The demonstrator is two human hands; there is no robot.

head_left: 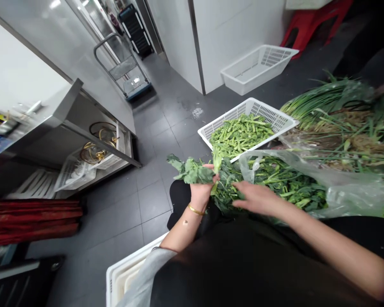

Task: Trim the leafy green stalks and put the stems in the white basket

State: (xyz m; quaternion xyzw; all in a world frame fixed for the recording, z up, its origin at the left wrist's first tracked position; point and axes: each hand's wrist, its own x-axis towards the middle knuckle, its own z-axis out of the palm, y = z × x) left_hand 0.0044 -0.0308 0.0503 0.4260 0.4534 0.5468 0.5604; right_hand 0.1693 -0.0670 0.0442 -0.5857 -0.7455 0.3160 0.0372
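Note:
My left hand (205,186) is wrapped round a leafy green vegetable (196,171), its broad leaves pointing left and its pale stem upward. Just right of it, my right hand (254,197) hovers over dark leafy greens with its fingers apart, and nothing shows in them. Beyond both hands, cut green stems (240,135) fill part of a white perforated basket (286,120). More leafy greens (304,187) lie in an open clear plastic bag (348,198) on the right.
Spring onions (323,106) are heaped at the right. Farther back are a white basket (259,72), a red stool (307,23) and a trolley (124,70). A steel counter (64,102) stands left. White crates (128,268) lie near my left arm.

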